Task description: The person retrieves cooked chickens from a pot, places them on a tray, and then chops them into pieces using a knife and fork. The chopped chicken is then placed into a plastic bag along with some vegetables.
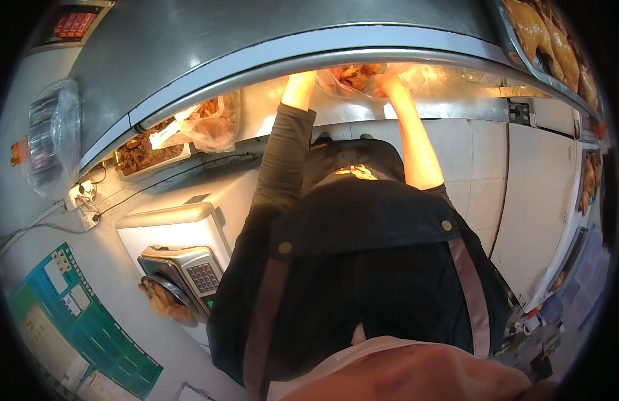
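Both arms reach under the overhanging metal counter top (pixel 309 42) to a lit steel shelf (pixel 440 108). My left hand (pixel 303 82) is mostly hidden by the counter's edge; only the wrist and part of the hand show, beside a clear plastic bag. My right hand (pixel 387 82) is at the right side of that bag, its fingers partly hidden, and whether it grips the plastic is unclear. Browned cooked meat (pixel 357 76) lies in the bag between the hands. Farther left, another clear plastic bag (pixel 209 125) holds browned food, next to a tray of dark cooked meat (pixel 144 150).
A digital scale (pixel 201 275) on a white appliance (pixel 169 225) at left carries a cooked bird (pixel 161 301) on a metal plate. Whole cooked birds (pixel 540 40) lie in a tray at upper right. Plugs and cables (pixel 84 193) run along the left wall. A white cabinet (pixel 535 210) stands right.
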`<control>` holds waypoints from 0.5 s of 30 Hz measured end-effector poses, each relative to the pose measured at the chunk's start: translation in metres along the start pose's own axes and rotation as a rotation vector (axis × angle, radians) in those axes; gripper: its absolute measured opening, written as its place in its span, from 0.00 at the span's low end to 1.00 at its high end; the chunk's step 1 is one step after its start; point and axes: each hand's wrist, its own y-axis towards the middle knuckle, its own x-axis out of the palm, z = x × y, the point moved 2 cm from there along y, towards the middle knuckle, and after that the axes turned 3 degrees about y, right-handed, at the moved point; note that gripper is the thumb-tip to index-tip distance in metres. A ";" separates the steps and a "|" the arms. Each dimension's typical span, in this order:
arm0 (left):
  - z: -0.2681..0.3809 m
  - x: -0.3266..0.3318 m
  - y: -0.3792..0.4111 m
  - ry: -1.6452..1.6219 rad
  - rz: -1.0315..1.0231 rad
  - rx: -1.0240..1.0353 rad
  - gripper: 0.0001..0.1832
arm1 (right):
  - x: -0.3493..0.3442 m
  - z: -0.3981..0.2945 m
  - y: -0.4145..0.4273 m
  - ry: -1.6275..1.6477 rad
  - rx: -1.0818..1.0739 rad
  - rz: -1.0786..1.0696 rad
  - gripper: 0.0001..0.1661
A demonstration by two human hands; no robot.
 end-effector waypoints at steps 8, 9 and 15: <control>0.006 -0.008 0.045 0.046 -0.050 -0.054 0.13 | -0.021 -0.029 -0.023 0.016 -0.223 0.289 0.18; 0.006 -0.011 0.045 0.051 -0.048 -0.064 0.13 | -0.045 -0.044 -0.035 0.094 -0.310 0.505 0.18; 0.006 -0.009 0.022 0.110 0.016 -0.079 0.16 | -0.062 0.049 0.031 0.572 -0.175 0.136 0.13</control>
